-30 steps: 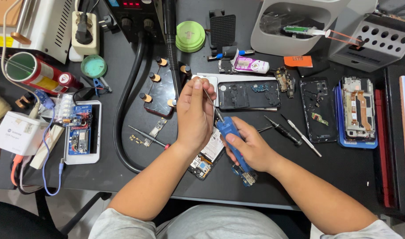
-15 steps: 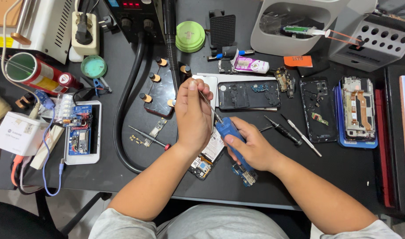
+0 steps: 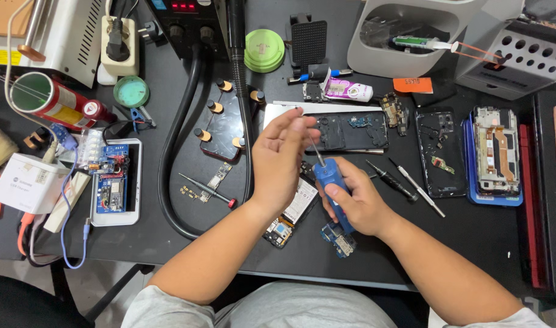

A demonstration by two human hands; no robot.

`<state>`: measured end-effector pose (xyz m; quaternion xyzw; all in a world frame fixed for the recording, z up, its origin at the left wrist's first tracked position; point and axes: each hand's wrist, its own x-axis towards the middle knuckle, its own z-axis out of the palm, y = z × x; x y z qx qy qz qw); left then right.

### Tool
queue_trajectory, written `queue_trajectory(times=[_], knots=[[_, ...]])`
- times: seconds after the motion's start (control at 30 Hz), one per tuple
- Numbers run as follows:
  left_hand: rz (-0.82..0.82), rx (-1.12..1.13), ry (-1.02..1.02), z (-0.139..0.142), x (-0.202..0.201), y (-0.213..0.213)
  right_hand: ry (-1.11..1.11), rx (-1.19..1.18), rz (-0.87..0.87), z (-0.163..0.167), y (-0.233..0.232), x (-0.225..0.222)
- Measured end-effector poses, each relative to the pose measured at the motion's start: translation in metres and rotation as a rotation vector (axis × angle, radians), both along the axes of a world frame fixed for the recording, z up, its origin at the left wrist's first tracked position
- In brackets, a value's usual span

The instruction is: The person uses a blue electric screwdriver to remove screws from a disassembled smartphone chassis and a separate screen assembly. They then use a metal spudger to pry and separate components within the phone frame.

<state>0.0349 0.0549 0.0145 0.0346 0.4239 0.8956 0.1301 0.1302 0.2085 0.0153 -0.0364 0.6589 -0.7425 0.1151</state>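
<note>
Blue electric screwdriver [image 3: 334,189] clenched in right hand [image 3: 358,203], its bit pinched by left hand [image 3: 279,159] fingertips, opened black phone [image 3: 349,130] at 12 o'clock

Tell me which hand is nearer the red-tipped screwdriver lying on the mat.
Left. The left hand is just right of the red-tipped screwdriver; the right hand, gripping the blue tool, sits farther right.
</note>
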Motion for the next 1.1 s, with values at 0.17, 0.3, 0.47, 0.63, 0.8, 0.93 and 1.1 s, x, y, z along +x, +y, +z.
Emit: queue_trajectory(times=[0.17,0.3,0.47,0.63,0.8,0.93,1.1], knots=[[-0.002,0.082,0.012,-0.002,-0.002,-0.003,0.057,0.07,-0.007,0.0,-0.004,-0.003],[0.045,0.179,0.046,-0.004,-0.009,-0.006,0.051,0.198,0.01,0.002,-0.005,-0.003],[0.045,0.215,0.087,-0.004,-0.01,-0.011,0.053,0.174,0.025,0.006,-0.005,-0.006],[0.106,0.231,0.077,-0.005,-0.01,-0.007,0.067,0.215,0.024,0.011,-0.006,-0.008],[0.171,0.172,0.047,0.005,-0.012,-0.004,0.049,0.27,0.016,0.01,-0.005,-0.007],[0.375,0.192,0.203,0.016,-0.041,-0.035,0.152,0.34,0.067,0.008,-0.002,-0.002],[0.221,0.402,0.232,0.003,-0.051,-0.047,0.125,0.301,-0.002,0.006,0.0,-0.004]])
